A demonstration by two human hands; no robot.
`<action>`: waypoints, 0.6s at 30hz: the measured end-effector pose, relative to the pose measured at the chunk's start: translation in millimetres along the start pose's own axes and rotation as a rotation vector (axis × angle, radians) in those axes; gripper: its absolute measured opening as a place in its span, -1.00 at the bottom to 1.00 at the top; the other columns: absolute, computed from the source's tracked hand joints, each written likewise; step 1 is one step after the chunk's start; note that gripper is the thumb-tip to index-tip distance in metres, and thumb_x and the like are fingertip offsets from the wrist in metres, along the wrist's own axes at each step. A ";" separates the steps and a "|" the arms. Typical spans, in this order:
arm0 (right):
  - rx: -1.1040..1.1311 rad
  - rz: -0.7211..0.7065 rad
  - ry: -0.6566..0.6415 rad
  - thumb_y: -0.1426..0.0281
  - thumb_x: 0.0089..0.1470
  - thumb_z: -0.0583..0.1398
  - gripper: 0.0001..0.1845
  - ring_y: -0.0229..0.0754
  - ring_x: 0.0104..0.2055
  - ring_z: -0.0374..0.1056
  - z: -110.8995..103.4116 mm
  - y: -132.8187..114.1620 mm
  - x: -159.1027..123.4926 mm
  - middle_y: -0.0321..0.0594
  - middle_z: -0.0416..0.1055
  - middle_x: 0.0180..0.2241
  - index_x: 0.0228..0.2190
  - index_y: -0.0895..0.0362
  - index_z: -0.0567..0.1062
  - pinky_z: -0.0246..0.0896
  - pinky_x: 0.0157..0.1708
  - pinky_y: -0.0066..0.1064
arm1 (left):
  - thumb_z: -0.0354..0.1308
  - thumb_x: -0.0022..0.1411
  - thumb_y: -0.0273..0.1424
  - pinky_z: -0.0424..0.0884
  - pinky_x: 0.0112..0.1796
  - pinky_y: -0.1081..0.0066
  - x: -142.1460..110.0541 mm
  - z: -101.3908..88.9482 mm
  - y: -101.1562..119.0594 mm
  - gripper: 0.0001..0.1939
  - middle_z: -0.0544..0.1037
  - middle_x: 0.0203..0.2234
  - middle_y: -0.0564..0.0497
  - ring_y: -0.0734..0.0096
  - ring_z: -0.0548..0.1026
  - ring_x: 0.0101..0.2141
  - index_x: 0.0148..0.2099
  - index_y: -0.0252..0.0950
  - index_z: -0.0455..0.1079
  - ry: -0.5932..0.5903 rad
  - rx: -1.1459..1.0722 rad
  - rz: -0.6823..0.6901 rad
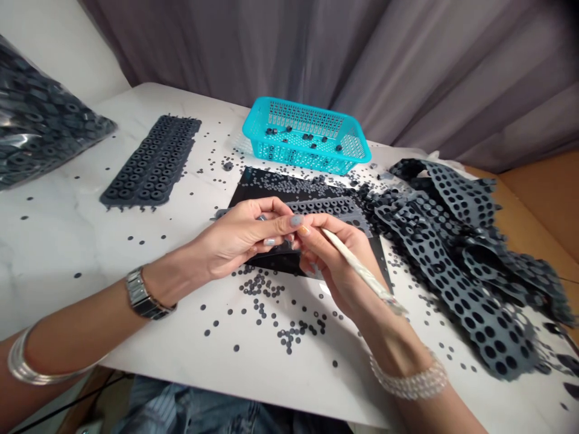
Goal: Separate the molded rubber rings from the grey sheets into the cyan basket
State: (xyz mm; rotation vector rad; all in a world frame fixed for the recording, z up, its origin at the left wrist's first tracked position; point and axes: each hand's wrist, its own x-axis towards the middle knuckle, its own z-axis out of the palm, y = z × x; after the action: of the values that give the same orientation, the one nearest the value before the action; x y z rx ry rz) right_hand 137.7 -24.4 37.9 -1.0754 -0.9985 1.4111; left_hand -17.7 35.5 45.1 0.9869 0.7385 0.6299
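My left hand [253, 232] and my right hand [337, 253] meet fingertip to fingertip above a black mat [271, 260]. In my right hand is a slim stick-like tool wrapped in whitish material [357, 265], its back end lying over the wrist and its front end hidden by the fingers. The left fingers are closed in a pinch; whatever they grip is hidden. Beneath the hands, partly covered, a dark grey rubber sheet with rows of ring-shaped parts [330, 208] lies on the mat.
A turquoise basket [307, 154] with several small black parts stands behind the mat. Another ring-studded rubber sheet [151, 160] lies left, near a clear bag of rubber parts [40, 120]. Punched-out rubber sheets [452, 271] pile up at right. Small dark discs [289, 337] litter the white table [190, 374].
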 end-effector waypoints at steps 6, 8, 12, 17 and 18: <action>0.099 0.059 -0.028 0.25 -0.04 0.35 -0.77 -0.38 -0.52 0.17 3.0 -2.1 0.3 -0.33 0.36 -0.48 -0.40 0.14 0.49 0.08 -0.59 -0.53 | 0.35 0.09 -0.33 0.01 -0.68 0.72 -0.2 1.7 -0.4 -0.74 0.47 -0.62 0.09 0.76 0.17 -0.67 -0.39 -0.33 0.32 -0.004 -0.044 -0.008; 0.125 0.059 -0.040 0.26 -0.03 0.34 -0.78 -0.38 -0.51 0.16 2.8 -1.7 0.4 -0.33 0.35 -0.47 -0.41 0.14 0.48 0.09 -0.58 -0.53 | 0.33 0.11 -0.36 0.04 -0.68 0.73 0.0 1.2 -1.1 -0.77 0.46 -0.61 0.10 0.77 0.18 -0.67 -0.40 -0.33 0.34 -0.006 -0.062 -0.006; 0.136 0.062 -0.040 0.28 -0.01 0.33 -0.80 -0.38 -0.50 0.15 2.3 -1.1 0.1 -0.33 0.35 -0.47 -0.42 0.13 0.47 0.11 -0.57 -0.53 | 0.30 0.14 -0.37 0.07 -0.67 0.74 0.1 0.7 -2.0 -0.80 0.44 -0.61 0.12 0.79 0.19 -0.68 -0.41 -0.33 0.35 -0.006 -0.095 -0.006; 0.142 0.050 -0.010 0.26 0.04 0.29 -0.80 -0.36 -0.50 0.17 3.5 -1.2 -1.4 -0.29 0.37 -0.48 -0.43 0.14 0.49 0.11 -0.58 -0.53 | 0.27 0.17 -0.40 0.06 -0.68 0.77 -0.5 1.3 -2.4 -0.82 0.49 -0.60 0.06 0.78 0.20 -0.68 -0.41 -0.32 0.33 -0.043 -0.135 -0.007; 0.146 0.049 -0.007 0.26 0.04 0.29 -0.81 -0.36 -0.50 0.17 3.7 -1.3 -1.7 -0.29 0.38 -0.48 -0.43 0.15 0.50 0.11 -0.58 -0.53 | 0.27 0.16 -0.42 0.06 -0.68 0.77 -0.6 1.4 -2.5 -0.82 0.49 -0.60 0.07 0.78 0.20 -0.68 -0.40 -0.31 0.32 -0.048 -0.145 -0.009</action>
State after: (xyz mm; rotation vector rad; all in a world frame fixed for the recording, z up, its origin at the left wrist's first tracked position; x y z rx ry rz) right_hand 134.4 -26.0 40.2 -0.9935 -0.8646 1.5046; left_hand -16.6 33.3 43.5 0.8623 0.6456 0.6409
